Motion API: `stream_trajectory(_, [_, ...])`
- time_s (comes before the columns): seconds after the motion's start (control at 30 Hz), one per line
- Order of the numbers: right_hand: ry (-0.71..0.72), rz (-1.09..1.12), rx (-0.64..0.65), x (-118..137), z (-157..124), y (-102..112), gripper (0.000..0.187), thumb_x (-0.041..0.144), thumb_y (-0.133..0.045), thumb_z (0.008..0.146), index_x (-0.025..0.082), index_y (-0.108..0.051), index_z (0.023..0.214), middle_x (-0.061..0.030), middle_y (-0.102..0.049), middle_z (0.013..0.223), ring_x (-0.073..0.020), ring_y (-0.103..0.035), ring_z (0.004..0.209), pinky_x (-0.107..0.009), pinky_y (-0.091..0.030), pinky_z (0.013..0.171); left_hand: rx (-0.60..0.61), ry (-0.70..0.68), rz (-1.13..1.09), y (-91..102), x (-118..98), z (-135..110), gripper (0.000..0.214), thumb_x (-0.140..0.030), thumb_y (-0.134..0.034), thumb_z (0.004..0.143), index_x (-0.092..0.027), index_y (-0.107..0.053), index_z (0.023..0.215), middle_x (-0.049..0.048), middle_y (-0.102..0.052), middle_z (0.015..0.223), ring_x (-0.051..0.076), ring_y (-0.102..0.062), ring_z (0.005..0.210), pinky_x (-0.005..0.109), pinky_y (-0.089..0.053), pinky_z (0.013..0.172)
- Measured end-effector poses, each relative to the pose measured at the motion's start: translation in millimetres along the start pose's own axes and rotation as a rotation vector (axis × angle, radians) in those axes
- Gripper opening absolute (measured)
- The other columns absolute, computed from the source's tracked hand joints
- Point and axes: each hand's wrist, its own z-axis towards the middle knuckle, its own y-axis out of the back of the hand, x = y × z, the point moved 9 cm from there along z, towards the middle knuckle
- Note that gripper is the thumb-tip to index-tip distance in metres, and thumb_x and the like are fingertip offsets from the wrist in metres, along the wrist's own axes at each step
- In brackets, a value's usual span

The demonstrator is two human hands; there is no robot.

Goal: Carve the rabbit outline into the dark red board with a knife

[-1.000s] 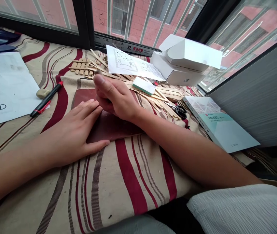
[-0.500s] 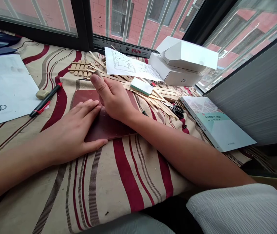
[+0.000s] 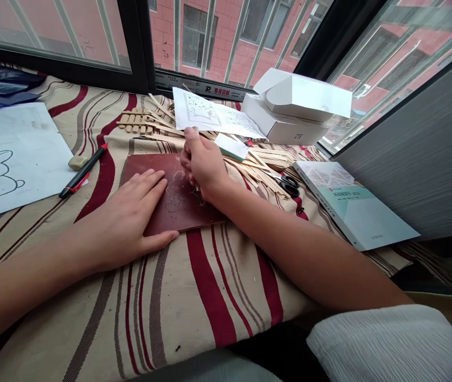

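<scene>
Fingers of the right hand (image 3: pixel 205 167) are curled into a fist around a slim tool (image 3: pixel 196 129); one end shows above the thumb, while most of the shaft is hidden in the grip. Fingers of the left hand (image 3: pixel 128 212) lie outstretched and released, flat on a reddish-brown sheet (image 3: pixel 210 215), with the thumb spread along its near edge. The sheet lies beneath both hands on a striped cloth (image 3: pixel 205 286), and a rabbit-like outline (image 3: pixel 178 201) shows on it between them, with small crumbs scattered about.

Just left of the sheet, a black-and-red pen (image 3: pixel 86 170) lies beside a worn eraser (image 3: pixel 77 162), next to a paper with a rabbit drawing (image 3: pixel 38 180). Beyond the hands are thin wooden strips (image 3: pixel 267 178), with a white-and-green block (image 3: pixel 231 147) and a printed page (image 3: pixel 194 112) on top of them. Black-handled scissors (image 3: pixel 290 185) rest at their right end, near a pale book (image 3: pixel 357 207). Farther back, a white box (image 3: pixel 293 130) with raised flaps stands by the barred window (image 3: pixel 226 42).
</scene>
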Motion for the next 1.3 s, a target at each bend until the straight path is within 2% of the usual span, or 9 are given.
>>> stream_trajectory(0.1, [0.033, 0.144, -0.167, 12, -2, 18, 0.051, 0.033, -0.043, 0.118, 0.024, -0.035, 0.068, 0.0073, -0.036, 0.054, -0.0079, -0.034, 0.048, -0.023, -0.030, 0.049, -0.028, -0.006, -0.004, -0.6, 0, -1, 0.126, -0.097, -0.022, 0.088, -0.003, -0.041, 0.168, 0.0213, -0.032, 0.181, 0.040, -0.028, 0.169, 0.052, -0.021, 0.142])
stream_trajectory(0.2, [0.149, 0.161, -0.155, 27, -4, 21, 0.053, 0.024, -0.047, 0.117, 0.023, -0.037, 0.065, 0.0075, -0.037, 0.052, -0.0064, -0.040, 0.049, -0.019, -0.036, 0.054, -0.072, -0.016, -0.009, -2.4, 1, -2, 0.126, -0.097, -0.019, 0.089, -0.002, -0.040, 0.169, 0.0220, -0.033, 0.180, 0.040, -0.029, 0.169, 0.052, -0.021, 0.142])
stream_trajectory(0.4, [0.240, 0.203, 0.028, 23, -7, 0, 0.056, 0.031, -0.054, 0.115, 0.024, -0.039, 0.062, 0.0072, -0.040, 0.051, -0.0071, -0.037, 0.047, -0.023, -0.034, 0.051, -0.082, -0.013, -0.024, -3.0, 2, -3, 0.119, -0.094, -0.031, 0.090, -0.007, -0.038, 0.171, 0.0191, -0.033, 0.181, 0.042, -0.029, 0.168, 0.056, -0.023, 0.141])
stream_trajectory(0.57, [0.341, 0.079, 0.084, 23, -10, -9, 0.053, 0.042, -0.061, 0.110, 0.024, -0.043, 0.064, 0.0056, -0.044, 0.055, -0.0091, -0.041, 0.053, -0.025, -0.038, 0.057, -0.015, -0.001, -0.028, -0.9, 1, -2, 0.119, -0.091, -0.034, 0.090, -0.003, -0.035, 0.171, 0.0231, -0.031, 0.180, 0.043, -0.027, 0.169, 0.059, -0.022, 0.140])
stream_trajectory(0.83, [0.182, 0.265, 0.419, 18, -12, -39, 0.058, 0.053, -0.056, 0.111, 0.026, -0.035, 0.065, 0.0096, -0.029, 0.051, -0.0075, -0.027, 0.043, -0.026, -0.020, 0.043, 0.009, 0.008, -0.026, 1.2, 0, -1, 0.114, -0.088, -0.040, 0.090, -0.007, -0.039, 0.169, 0.0212, -0.033, 0.180, 0.043, -0.028, 0.169, 0.058, -0.023, 0.140])
stream_trajectory(0.9, [0.214, 0.254, 0.467, 20, -15, -43, 0.059, 0.053, -0.054, 0.112, 0.026, -0.035, 0.064, 0.0095, -0.029, 0.050, -0.0074, -0.028, 0.044, -0.025, -0.023, 0.045, 0.006, 0.011, -0.029, 2.2, 0, -1, 0.111, -0.088, -0.042, 0.089, -0.011, -0.042, 0.168, 0.0190, -0.036, 0.179, 0.042, -0.032, 0.167, 0.056, -0.025, 0.140])
stream_trajectory(1.07, [0.247, 0.095, 0.195, 13, -8, -24, 0.060, 0.059, -0.060, 0.108, 0.024, -0.038, 0.064, 0.0067, -0.039, 0.053, -0.0080, -0.039, 0.053, -0.022, -0.035, 0.052, -0.016, 0.002, -0.038, 0.2, 0, -1, 0.116, -0.089, -0.037, 0.090, -0.005, -0.037, 0.170, 0.0212, -0.033, 0.180, 0.043, -0.028, 0.168, 0.057, -0.023, 0.140])
stream_trajectory(1.2, [0.023, 0.221, 0.075, 2, 2, 0, 0.059, 0.064, -0.044, 0.112, 0.025, -0.034, 0.069, 0.0091, -0.034, 0.051, -0.0080, -0.029, 0.041, -0.025, -0.025, 0.041, -0.074, -0.019, -0.037, -2.5, 2, -3, 0.119, -0.093, -0.033, 0.090, -0.005, -0.037, 0.171, 0.0204, -0.032, 0.181, 0.043, -0.028, 0.168, 0.057, -0.022, 0.141])
stream_trajectory(1.3, [0.008, 0.314, 0.036, 19, 6, 25, 0.058, 0.064, -0.040, 0.113, 0.025, -0.033, 0.071, 0.0107, -0.031, 0.049, -0.0066, -0.025, 0.036, -0.022, -0.022, 0.037, -0.098, -0.026, -0.035, -3.0, 3, -4, 0.120, -0.094, -0.029, 0.090, -0.005, -0.039, 0.170, 0.0204, -0.033, 0.181, 0.042, -0.029, 0.168, 0.056, -0.022, 0.141])
